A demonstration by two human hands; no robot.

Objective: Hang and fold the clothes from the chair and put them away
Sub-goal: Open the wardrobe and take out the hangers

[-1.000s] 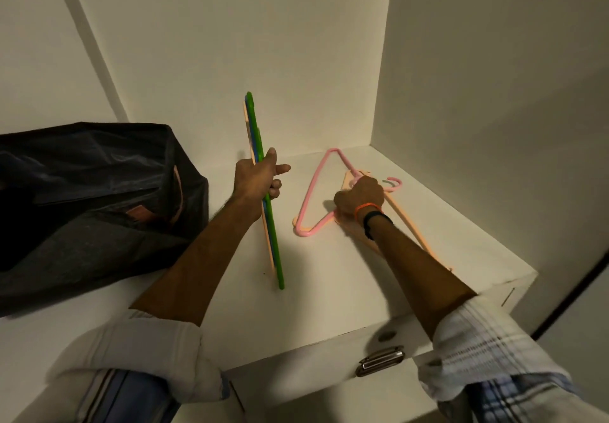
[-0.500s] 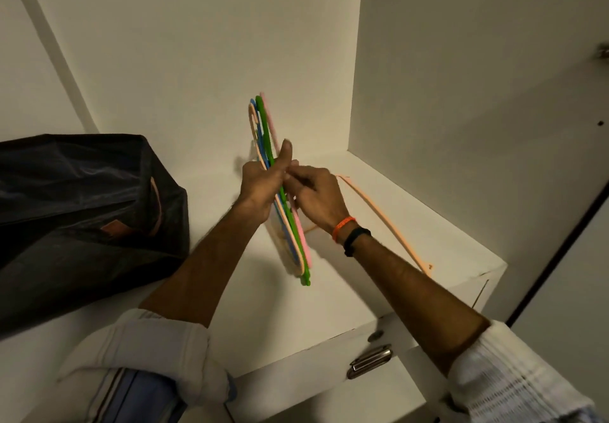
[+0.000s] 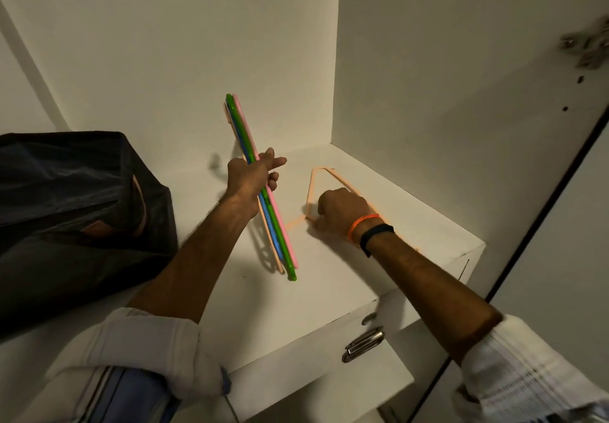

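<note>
Since half a second ago the right hand (image 3: pixel 341 206) has left the bundle and dropped to the shelf (image 3: pixel 329 274); its fingers now curl around the pale orange hanger (image 3: pixel 313 188) lying flat there, near the back right corner. Left hand (image 3: pixel 252 177) grips the stack of hangers (image 3: pixel 263 192) (green, pink, blue, peach) edge-on and tilted, lower ends just above the shelf, index finger extended. Pink hanger now sits in that stack. Dark fabric bag (image 3: pixel 75 205) rests on the shelf at left. Metal latch (image 3: pixel 362 345) on the shelf's front edge.
</note>
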